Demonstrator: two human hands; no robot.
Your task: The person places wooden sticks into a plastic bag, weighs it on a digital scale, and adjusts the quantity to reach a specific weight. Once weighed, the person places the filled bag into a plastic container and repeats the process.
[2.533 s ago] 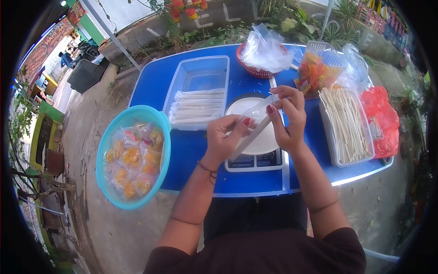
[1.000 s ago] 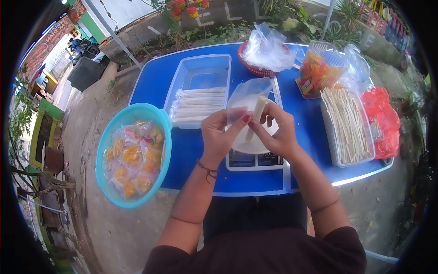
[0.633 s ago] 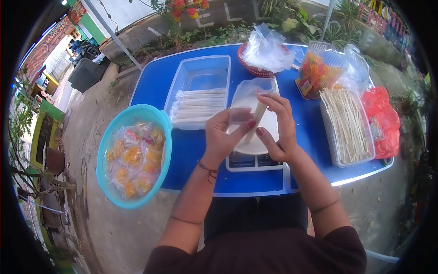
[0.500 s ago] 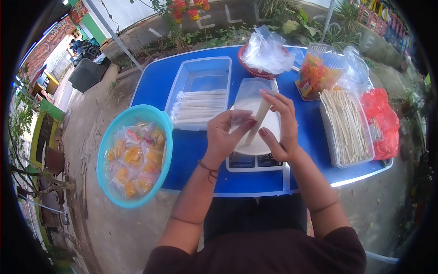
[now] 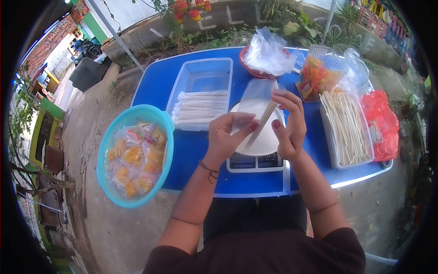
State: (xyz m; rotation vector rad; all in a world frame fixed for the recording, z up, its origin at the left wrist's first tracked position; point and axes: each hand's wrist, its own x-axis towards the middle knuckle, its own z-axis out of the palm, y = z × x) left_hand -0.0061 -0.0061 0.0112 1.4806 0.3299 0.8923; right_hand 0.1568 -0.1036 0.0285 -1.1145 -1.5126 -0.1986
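Pale thin sticks [image 5: 262,123] stand tilted in a small bundle over a round white bowl [image 5: 269,142] on a digital kitchen scale [image 5: 255,161]. My right hand [image 5: 292,125] has its fingers and thumb curled about the bundle's upper right side. On the other side my left hand [image 5: 226,136] pinches the edge of a clear plastic bag [image 5: 255,93], its thumb close against the sticks. The bag spreads out beyond the fingers, above the bowl.
Left of the scale lies a clear tub [image 5: 203,80] with wrapped stick packs [image 5: 200,107]. A turquoise basin [image 5: 170,141] holds bagged snacks. To the right, a plastic box [image 5: 336,163] is full of loose sticks, beside a red bag [image 5: 384,123]. A red basket [image 5: 248,67] carries clear bags.
My right hand has shifted slightly right, and the bundle's top leans further right with it. My left hand still pinches the bag, moved slightly right.
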